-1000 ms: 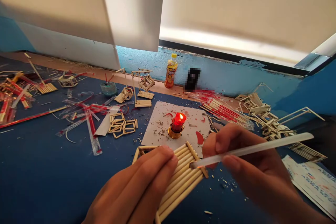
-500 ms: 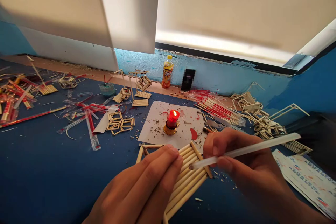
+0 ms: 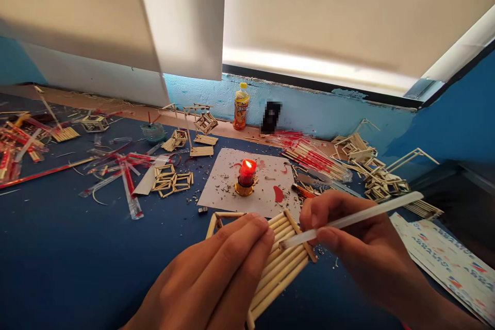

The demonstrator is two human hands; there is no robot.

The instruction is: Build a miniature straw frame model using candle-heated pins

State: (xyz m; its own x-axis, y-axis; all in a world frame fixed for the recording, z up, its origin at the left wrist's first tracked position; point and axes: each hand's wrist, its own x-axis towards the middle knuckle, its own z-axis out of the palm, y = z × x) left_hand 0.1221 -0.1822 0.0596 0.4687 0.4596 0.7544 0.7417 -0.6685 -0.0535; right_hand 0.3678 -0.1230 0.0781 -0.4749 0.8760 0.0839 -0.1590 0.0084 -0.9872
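Above the blue table (image 3: 58, 258), the left hand (image 3: 216, 278) grips a stick panel (image 3: 280, 263) while the right hand (image 3: 359, 247) pinches a white rod (image 3: 356, 218) against it (a lit candle (image 3: 246, 178) stands just behind, stick frames (image 3: 172, 180) scattered left).

Head-worn, single view, aimed forward and down across a blue table (image 3: 58, 258); hands close at 6 o'clock, window blinds (image 3: 309, 10) far at 12.

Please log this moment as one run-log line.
left hand: holds stick panel | right hand: holds white rod, tip on panel | lit candle behind
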